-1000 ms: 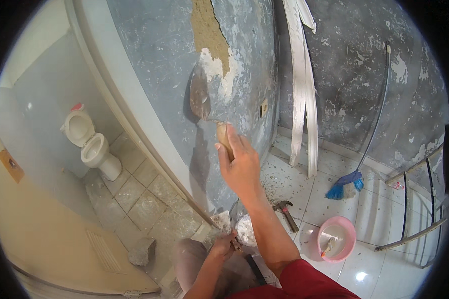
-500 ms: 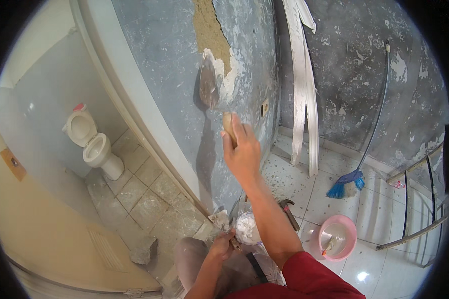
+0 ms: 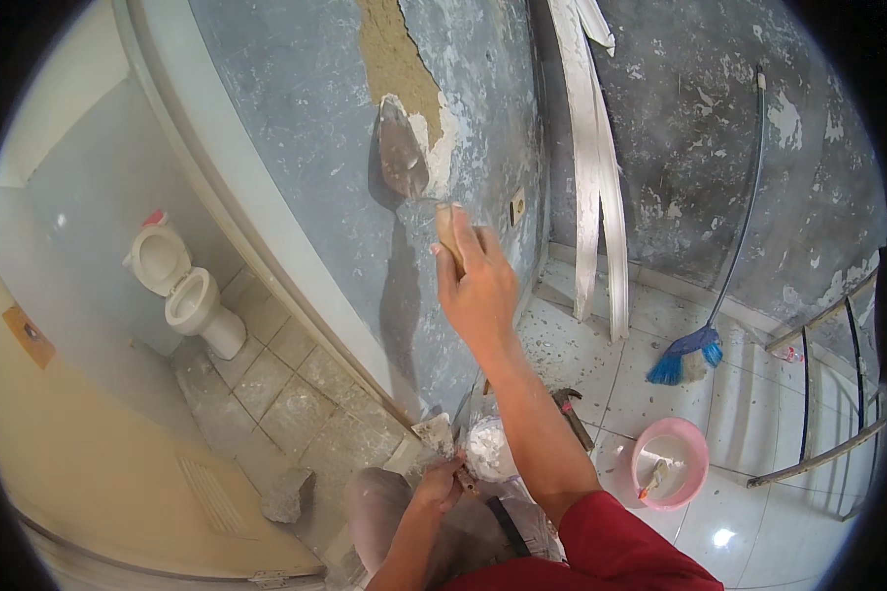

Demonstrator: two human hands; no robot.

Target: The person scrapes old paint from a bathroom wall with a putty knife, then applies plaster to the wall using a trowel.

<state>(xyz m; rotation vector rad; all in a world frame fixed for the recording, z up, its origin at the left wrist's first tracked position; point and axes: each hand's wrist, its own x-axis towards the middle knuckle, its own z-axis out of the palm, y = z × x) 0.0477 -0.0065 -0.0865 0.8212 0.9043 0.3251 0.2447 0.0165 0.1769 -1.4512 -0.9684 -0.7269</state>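
Note:
My right hand (image 3: 478, 286) grips the wooden handle of a trowel (image 3: 402, 156). Its pointed metal blade lies at the wall, touching or very close to it, along the lower left of a patch (image 3: 401, 59) of bare sandy render with white filler round its lower end. Low down in front of me, my left hand (image 3: 437, 485) is closed round the handle of a putty knife (image 3: 436, 431), its flat blade smeared white. Just right of that blade sits a plastic bag (image 3: 488, 450) of white filler, partly hidden by my right forearm.
A hammer (image 3: 572, 416) lies right of the bag, beside a pink basin (image 3: 702, 473). Farther back are a blue broom (image 3: 688, 357) and long white strips (image 3: 589, 177) leaning on the wall. A doorway at left shows a toilet (image 3: 202, 307) and a rubble chunk (image 3: 288, 495).
My right hand has risen a little along the wall, and the trowel's blade slants more. My left hand with the putty knife stays about the same. The whole view has shifted slightly.

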